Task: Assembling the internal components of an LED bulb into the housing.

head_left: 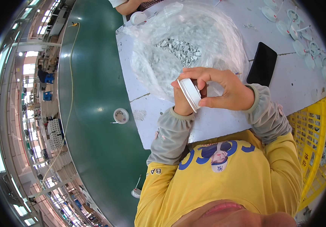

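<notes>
A white round plastic housing (190, 94) is held up on edge above the table's near side, tilted with its wide rim to the left. My right hand (227, 89) curls around it from the right, thumb at the lower edge and fingers at its raised back. Behind the rim, my left hand (182, 102) is closed on the same housing; most of its fingers are hidden. Just beyond both hands lies a large open clear plastic bag (223, 38), with a heap of small grey-white pieces (180, 51) inside.
A black phone (262, 64) lies right of the bag. Several white round parts with wires (295, 28) spread at the far right. A yellow plastic basket (310, 125) stands beside me. Another white round part (121, 115) sits on the green surface (98, 75). Another person's arm (129, 6) shows at the top.
</notes>
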`<action>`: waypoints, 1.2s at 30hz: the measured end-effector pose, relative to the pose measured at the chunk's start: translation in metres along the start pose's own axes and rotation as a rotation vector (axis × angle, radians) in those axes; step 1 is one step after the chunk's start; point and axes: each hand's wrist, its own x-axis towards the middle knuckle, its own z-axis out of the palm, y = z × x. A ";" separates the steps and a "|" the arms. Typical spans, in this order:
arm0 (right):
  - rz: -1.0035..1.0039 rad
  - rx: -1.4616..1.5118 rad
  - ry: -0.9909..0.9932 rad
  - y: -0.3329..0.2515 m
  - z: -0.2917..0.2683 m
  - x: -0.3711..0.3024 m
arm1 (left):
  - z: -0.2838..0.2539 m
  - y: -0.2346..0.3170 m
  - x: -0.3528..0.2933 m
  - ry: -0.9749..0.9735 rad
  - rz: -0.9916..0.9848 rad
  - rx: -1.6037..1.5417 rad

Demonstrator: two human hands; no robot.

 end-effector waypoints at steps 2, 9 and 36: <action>0.056 0.014 -0.037 -0.003 -0.004 0.000 | 0.000 0.000 0.000 -0.022 -0.029 -0.077; -0.047 -0.024 0.015 0.003 -0.007 0.000 | 0.005 0.005 -0.004 -0.039 -0.095 0.209; 0.264 -0.797 1.028 -0.031 -0.163 -0.115 | -0.045 0.043 -0.004 0.401 0.518 0.252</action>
